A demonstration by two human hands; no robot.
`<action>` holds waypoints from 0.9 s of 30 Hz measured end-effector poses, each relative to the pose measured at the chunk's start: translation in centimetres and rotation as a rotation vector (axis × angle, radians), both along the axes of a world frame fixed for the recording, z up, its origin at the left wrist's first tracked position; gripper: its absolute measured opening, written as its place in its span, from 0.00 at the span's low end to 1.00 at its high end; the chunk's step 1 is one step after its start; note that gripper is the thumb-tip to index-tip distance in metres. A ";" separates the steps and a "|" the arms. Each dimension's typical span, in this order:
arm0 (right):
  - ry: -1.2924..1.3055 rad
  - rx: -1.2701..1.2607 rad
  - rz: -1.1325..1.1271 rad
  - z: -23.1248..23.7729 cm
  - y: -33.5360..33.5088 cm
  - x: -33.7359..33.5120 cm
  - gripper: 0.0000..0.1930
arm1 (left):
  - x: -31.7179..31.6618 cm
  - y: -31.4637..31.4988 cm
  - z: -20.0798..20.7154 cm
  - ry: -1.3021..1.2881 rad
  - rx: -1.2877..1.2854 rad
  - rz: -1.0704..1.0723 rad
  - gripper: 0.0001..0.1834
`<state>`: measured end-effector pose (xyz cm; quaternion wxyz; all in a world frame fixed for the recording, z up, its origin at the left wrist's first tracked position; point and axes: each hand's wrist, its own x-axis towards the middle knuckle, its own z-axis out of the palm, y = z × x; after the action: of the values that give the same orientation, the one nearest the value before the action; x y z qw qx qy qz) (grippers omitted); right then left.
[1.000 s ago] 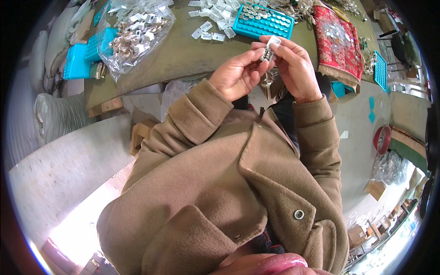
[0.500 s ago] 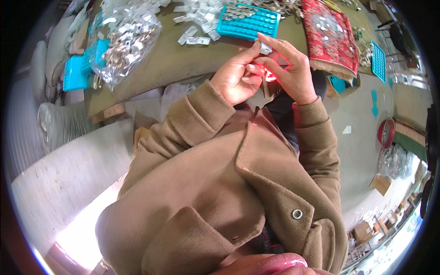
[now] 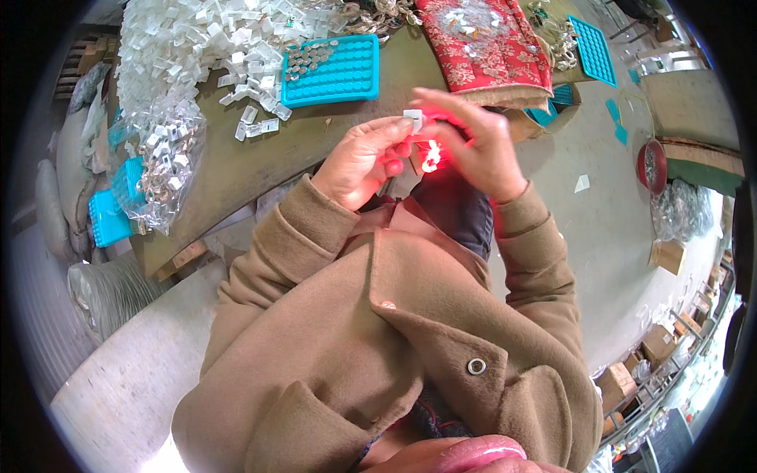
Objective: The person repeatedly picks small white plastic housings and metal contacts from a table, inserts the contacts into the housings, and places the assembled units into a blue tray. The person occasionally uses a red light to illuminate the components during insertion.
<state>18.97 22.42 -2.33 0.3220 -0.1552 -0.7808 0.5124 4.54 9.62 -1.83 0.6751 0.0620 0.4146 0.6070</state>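
Observation:
My left hand [image 3: 356, 162] pinches a small white plastic case [image 3: 413, 120] between thumb and fingertips. Just below the case a small cluster of lights [image 3: 430, 156] glows bright red and tints both hands. How the lights join the case is hidden. My right hand [image 3: 482, 150] hovers beside the case, slightly blurred, its fingers stretched and apart with nothing visible between them. Beyond my left hand, a turquoise grid tray [image 3: 339, 79] lies on the table, with several round silvery discs [image 3: 306, 57] at its far left.
A large heap of white plastic pieces [image 3: 185, 51] covers the far left of the table [image 3: 236, 169]. A clear bag [image 3: 169, 158] of parts lies at its left edge. Far right are a red patterned cloth [image 3: 489, 67], another turquoise tray [image 3: 593, 49] and an open carton [image 3: 524, 124].
The view has shifted, so table items sit further left. My right hand's fingers have parted from the white case, which stays in my left hand. The red lights still glow.

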 end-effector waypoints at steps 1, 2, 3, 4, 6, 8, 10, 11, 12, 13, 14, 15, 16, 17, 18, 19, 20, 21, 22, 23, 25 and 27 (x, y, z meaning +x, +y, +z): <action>-0.061 0.099 -0.082 0.3 1.6 0.6 0.10 | 0.0 0.2 0.1 0.117 -0.012 -0.036 0.15; -0.097 0.152 -0.216 0.3 2.8 0.9 0.07 | 0.1 0.6 0.2 0.119 0.002 -0.046 0.15; -0.173 0.283 -0.337 0.4 4.3 0.8 0.07 | 0.1 1.0 0.3 0.114 0.056 -0.049 0.15; -0.285 0.389 -0.467 0.4 5.6 0.5 0.07 | 0.2 1.4 0.3 0.110 0.110 -0.051 0.15; -0.396 0.349 -0.498 0.2 6.8 -0.2 0.10 | 0.1 2.2 0.3 0.107 0.091 -0.013 0.16; -0.556 0.328 -0.523 0.1 7.5 -0.6 0.12 | 0.3 2.8 0.1 0.033 0.106 0.051 0.16; -0.683 0.389 -0.514 -0.2 7.7 -1.5 0.14 | 0.4 2.9 -0.2 -0.001 0.082 0.067 0.16; -0.725 0.430 -0.540 -0.4 7.5 -1.8 0.14 | 0.3 2.9 -0.3 -0.028 0.092 0.047 0.16; -0.711 0.440 -0.541 -0.5 7.5 -2.1 0.14 | 0.2 2.9 -0.4 -0.041 0.064 0.036 0.16; -0.697 0.451 -0.542 -0.7 7.5 -2.3 0.14 | 0.4 2.9 -0.5 -0.045 0.052 0.056 0.16; -0.698 0.449 -0.544 -0.8 7.4 -2.4 0.14 | 0.4 2.9 -0.6 -0.030 0.065 0.053 0.16; -0.662 0.447 -0.537 -0.9 7.4 -2.4 0.13 | 0.3 2.8 -0.6 -0.017 0.063 0.052 0.16; -0.642 0.432 -0.532 -0.9 7.4 -2.3 0.13 | 0.3 2.8 -0.6 -0.005 0.066 0.054 0.16; -0.626 0.414 -0.522 -0.9 7.4 -2.2 0.12 | 0.2 2.8 -0.6 -0.008 0.067 0.056 0.15; -0.575 0.422 -0.503 -1.0 7.4 -2.0 0.11 | 0.2 2.7 -0.6 -0.004 0.052 0.061 0.15; -0.529 0.426 -0.480 -0.9 7.4 -1.7 0.10 | 0.2 2.6 -0.5 0.006 0.031 0.069 0.16; -0.482 0.431 -0.457 -0.8 7.4 -1.4 0.09 | 0.2 2.5 -0.4 0.011 0.020 0.076 0.17; -0.459 0.365 -0.471 -0.8 7.4 -1.1 0.08 | 0.1 2.4 -0.4 0.014 0.019 0.063 0.17; -0.435 0.300 -0.483 -0.7 7.3 -0.8 0.07 | 0.1 2.3 -0.4 0.013 0.029 0.049 0.17; -0.400 0.241 -0.491 -0.6 7.2 -0.6 0.07 | 0.1 2.2 -0.4 0.018 0.025 0.052 0.18; -0.261 0.061 -0.484 -0.5 6.9 -0.5 0.08 | 0.1 2.0 -0.5 -0.008 -0.004 0.087 0.19; -0.160 -0.020 -0.430 -0.2 6.4 -0.6 0.10 | -0.1 1.8 -0.6 -0.056 0.003 0.110 0.20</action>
<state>18.42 28.78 -2.49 0.3592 -0.3614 -0.7478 0.4256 4.49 11.42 -2.41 0.6520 0.0232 0.3974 0.6454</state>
